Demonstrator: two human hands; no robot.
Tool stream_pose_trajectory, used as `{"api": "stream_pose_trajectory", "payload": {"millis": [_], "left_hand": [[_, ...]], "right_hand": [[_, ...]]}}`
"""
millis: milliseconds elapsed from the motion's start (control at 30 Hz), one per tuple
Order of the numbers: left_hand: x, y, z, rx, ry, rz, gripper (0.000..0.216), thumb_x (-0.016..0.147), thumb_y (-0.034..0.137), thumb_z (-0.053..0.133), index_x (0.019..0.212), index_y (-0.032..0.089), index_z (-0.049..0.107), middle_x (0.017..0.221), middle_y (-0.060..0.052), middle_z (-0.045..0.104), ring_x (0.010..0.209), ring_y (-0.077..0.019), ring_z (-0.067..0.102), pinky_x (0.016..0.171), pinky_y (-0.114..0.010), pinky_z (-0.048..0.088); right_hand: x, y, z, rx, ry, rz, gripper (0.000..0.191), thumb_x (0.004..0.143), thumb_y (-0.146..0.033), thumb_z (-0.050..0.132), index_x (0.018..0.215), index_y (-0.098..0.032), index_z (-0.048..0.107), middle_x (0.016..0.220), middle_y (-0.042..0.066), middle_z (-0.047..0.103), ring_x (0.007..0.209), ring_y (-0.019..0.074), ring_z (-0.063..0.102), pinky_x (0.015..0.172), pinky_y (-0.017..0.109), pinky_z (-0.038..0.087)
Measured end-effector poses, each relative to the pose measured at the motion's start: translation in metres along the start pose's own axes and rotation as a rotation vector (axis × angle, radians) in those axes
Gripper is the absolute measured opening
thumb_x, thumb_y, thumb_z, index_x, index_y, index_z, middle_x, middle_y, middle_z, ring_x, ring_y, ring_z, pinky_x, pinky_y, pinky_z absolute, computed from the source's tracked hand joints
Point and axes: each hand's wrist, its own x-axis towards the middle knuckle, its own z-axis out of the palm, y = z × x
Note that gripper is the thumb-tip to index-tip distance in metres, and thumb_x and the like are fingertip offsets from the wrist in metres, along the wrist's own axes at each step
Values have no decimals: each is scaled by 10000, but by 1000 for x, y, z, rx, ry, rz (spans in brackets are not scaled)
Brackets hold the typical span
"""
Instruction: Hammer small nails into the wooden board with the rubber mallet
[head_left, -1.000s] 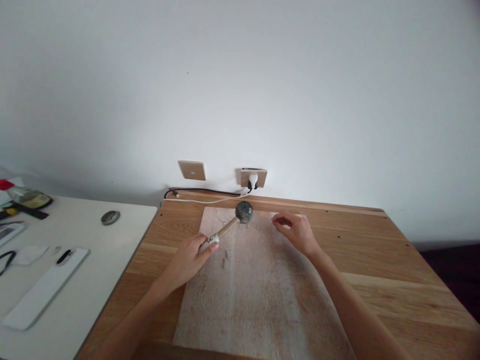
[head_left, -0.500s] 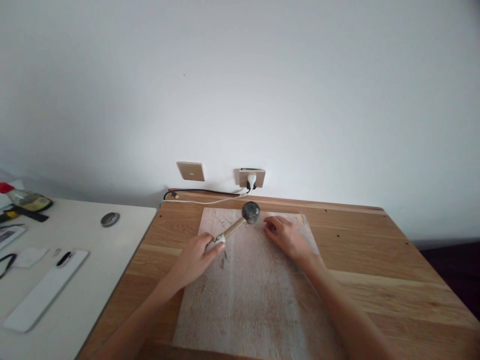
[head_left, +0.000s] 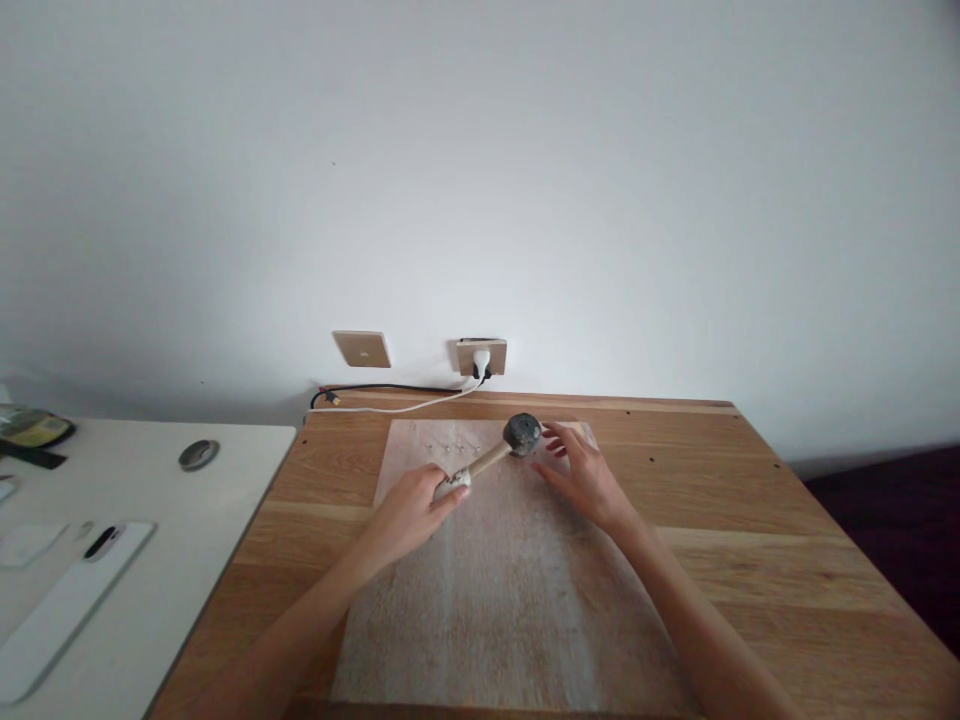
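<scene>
A rubber mallet (head_left: 523, 434) with a dark round head and a pale wooden handle is gripped near the handle's end by my left hand (head_left: 420, 508). Its head points up and to the right, over the far part of a worn board (head_left: 480, 610). Beside the head, my right hand (head_left: 581, 478) has its fingers apart and slightly curved; whether a fingertip touches the mallet I cannot tell. Several small nails (head_left: 447, 449) stand in a row near the board's far edge, left of the mallet head.
The board lies on a wooden table (head_left: 720, 580) against a white wall. A plug (head_left: 481, 362) sits in the wall socket, with cables (head_left: 397, 408) along the table's back. On a white table (head_left: 172, 560) at left are a phone (head_left: 75, 610), a round grey tape roll (head_left: 199, 455) and a bottle (head_left: 34, 428).
The mallet has shifted right with my left hand, leaving the row of nails more visible. My right hand's fingers have spread beside the mallet head. The view has turned slightly right.
</scene>
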Motion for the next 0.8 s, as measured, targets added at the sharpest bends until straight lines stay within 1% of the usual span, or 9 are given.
{"api": "stream_pose_trajectory", "payload": {"millis": [133, 267, 333, 367, 433, 500, 600, 667, 800], "left_hand": [[3, -1, 1, 15, 2, -9, 399, 984, 526, 501, 757, 205, 569, 788, -59, 660, 770, -228, 648, 689, -315, 401], [3, -3, -4, 6, -12, 0, 424, 963, 555, 483, 719, 213, 538, 743, -43, 628, 731, -220, 628, 670, -309, 379], [0, -5, -9, 1, 8, -9, 441, 956, 576, 475, 711, 215, 534, 723, -35, 618, 721, -218, 620, 665, -306, 374], [-2, -5, -11, 2, 26, -18, 452, 956, 587, 468, 705, 216, 531, 712, -32, 614, 717, -216, 616, 664, -305, 372], [-6, -7, -16, 7, 67, -31, 474, 957, 603, 453, 690, 218, 524, 694, -27, 610, 710, -213, 609, 664, -304, 370], [-10, -10, -21, 5, 102, -39, 490, 957, 616, 437, 686, 217, 525, 690, -26, 614, 704, -211, 606, 666, -306, 371], [-16, -18, -25, -1, 141, -56, 507, 949, 636, 429, 690, 214, 535, 693, -27, 618, 700, -217, 611, 676, -313, 377], [-19, -22, -27, 8, 161, -73, 519, 948, 647, 427, 687, 212, 538, 686, -26, 607, 696, -219, 609, 679, -317, 377], [-22, -24, -29, 8, 165, -85, 528, 952, 655, 428, 693, 211, 547, 686, -23, 603, 700, -218, 609, 677, -314, 376]], "right_hand": [[-14, -9, -4, 15, 20, -22, 339, 960, -287, 624, 1285, -205, 574, 1088, 112, 701, 891, 242, 712, 823, 435, 622], [-28, -48, 6, 52, -68, -120, 141, 1009, -214, 567, 1128, -214, 643, 975, 64, 694, 844, 193, 703, 778, 334, 619], [-29, -73, 17, 82, -170, -224, 143, 1009, -170, 573, 1094, -228, 673, 1023, 44, 706, 896, 172, 706, 799, 282, 614], [-28, -86, 24, 68, -247, -314, 203, 1024, -136, 542, 1157, -221, 669, 1091, 58, 708, 991, 185, 699, 859, 295, 609], [-23, -107, 38, -56, -364, -481, 278, 1040, -121, 536, 1285, -201, 639, 1226, 72, 700, 1144, 207, 657, 978, 330, 578], [-15, -122, 51, -218, -417, -620, 250, 1040, -137, 558, 1270, -156, 656, 1267, 92, 697, 1186, 234, 636, 1004, 359, 561], [-6, -131, 65, -303, -439, -707, 144, 1021, -123, 584, 1042, -122, 726, 1093, 106, 742, 1079, 257, 667, 920, 371, 571], [-4, -132, 66, -309, -443, -721, 168, 1007, -92, 584, 932, -124, 730, 947, 100, 741, 970, 250, 679, 843, 362, 571], [-6, -121, 51, -296, -399, -672, 162, 993, -75, 590, 946, -142, 730, 837, 87, 719, 863, 242, 671, 775, 356, 552]]}}
